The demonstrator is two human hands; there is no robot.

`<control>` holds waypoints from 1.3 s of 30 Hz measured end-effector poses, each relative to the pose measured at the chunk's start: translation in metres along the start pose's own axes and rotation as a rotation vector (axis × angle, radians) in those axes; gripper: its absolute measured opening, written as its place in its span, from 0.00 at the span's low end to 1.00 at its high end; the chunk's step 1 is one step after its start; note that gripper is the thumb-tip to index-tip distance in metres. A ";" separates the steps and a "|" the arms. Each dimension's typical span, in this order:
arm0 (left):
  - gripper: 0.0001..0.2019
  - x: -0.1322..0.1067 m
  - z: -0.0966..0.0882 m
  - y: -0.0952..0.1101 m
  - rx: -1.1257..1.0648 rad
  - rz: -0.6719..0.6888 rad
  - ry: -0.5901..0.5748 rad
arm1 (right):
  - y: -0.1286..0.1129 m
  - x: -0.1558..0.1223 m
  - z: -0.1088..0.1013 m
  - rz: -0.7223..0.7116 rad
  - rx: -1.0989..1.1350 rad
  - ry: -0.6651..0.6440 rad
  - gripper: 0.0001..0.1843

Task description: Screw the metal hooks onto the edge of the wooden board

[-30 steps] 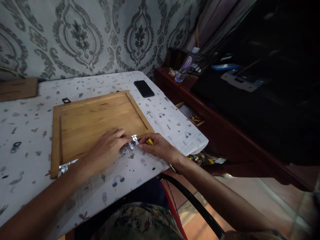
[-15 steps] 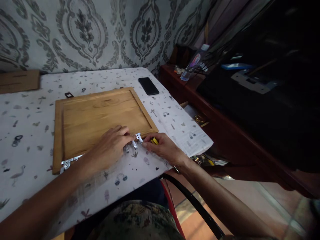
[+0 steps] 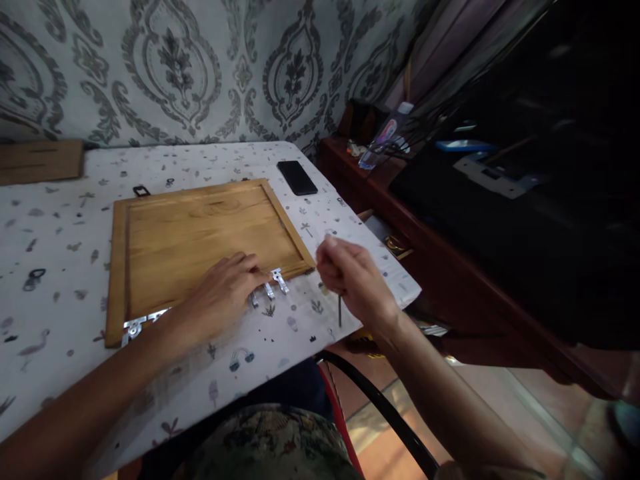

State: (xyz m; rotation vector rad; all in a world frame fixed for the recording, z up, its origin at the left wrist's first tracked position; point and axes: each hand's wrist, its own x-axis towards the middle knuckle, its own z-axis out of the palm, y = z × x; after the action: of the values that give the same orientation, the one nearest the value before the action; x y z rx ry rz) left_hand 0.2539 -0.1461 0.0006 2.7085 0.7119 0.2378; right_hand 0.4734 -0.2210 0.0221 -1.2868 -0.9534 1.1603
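A wooden cabinet door with a raised frame lies flat on the table. My left hand lies over its front edge, fingers bent together with the tips at a silver hinge, keeping it against the wood. The hinge's arms stick out past the edge towards me. A second silver hinge sits at the door's front left corner, partly covered by my left forearm. Beside the door's right corner, my right hand is raised and closed around a screwdriver. Its thin metal shaft points down; the fist hides the handle.
A black phone lies behind the door, and cardboard is at the back left. To the right, a dark red wooden unit carries a clear bottle and has an open drawer. A chair's black armrest curves below the table.
My right hand has moved from beside the hinge up and right, turning so the screwdriver's shaft points down. My left hand keeps its place on the door edge.
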 end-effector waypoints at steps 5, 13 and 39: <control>0.27 -0.002 0.002 -0.003 -0.024 0.003 0.001 | -0.028 0.008 0.015 -0.346 0.184 0.170 0.34; 0.26 -0.001 0.002 -0.002 -0.022 -0.003 0.000 | -0.027 0.032 0.048 -0.419 0.168 0.194 0.34; 0.25 -0.001 0.004 -0.002 0.000 0.014 0.012 | -0.013 0.041 0.067 -0.394 0.189 0.132 0.38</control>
State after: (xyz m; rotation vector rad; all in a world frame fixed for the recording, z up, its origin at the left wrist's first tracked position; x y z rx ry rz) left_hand 0.2534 -0.1457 -0.0035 2.7153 0.6963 0.2578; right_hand 0.4173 -0.1669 0.0369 -0.9582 -0.9248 0.8266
